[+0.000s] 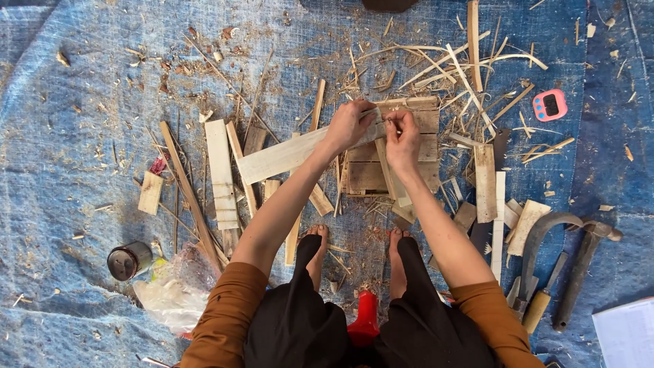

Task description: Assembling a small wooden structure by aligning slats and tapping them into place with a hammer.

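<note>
Starting nearest the camera: the person is sitting low on a red stool (pixel 366 320), bare feet planted on the blue tarp (pixel 75 136), knees apart, both arms reaching forward.

Just beyond the feet, loose offcuts and shavings are lying everywhere, so a good deal of cutting and splitting looks done already. To the right, a curved knife (pixel 538 238) and a hammer (pixel 579 272) are lying idle beside a sheet of paper (pixel 627 334); to the left, a dark can (pixel 128 260) and a clear plastic bag (pixel 174 293) are sitting near more slats.

Now the hands. The left hand (pixel 347 126) is closing around a long pale slat (pixel 283 155), fingers wrapped over its upper edge, holding it slanted so its right end is resting on the small crate (pixel 392 153). The right hand (pixel 403 140) is pinching at that same end, fingers curled tight; whether it is holding a nail or only the wood, I cannot tell.

The crate itself is sitting dead centre on the tarp, straight ahead of the feet. Its side boards appear joined already, so I'm judging the frame as built, with this slat and perhaps others from the pile remaining to be fitted.

Farther out, thin split strips (pixel 463 65) are fanning across the tarp, and a small pink timer (pixel 550 105) is lying off to the right.
</note>
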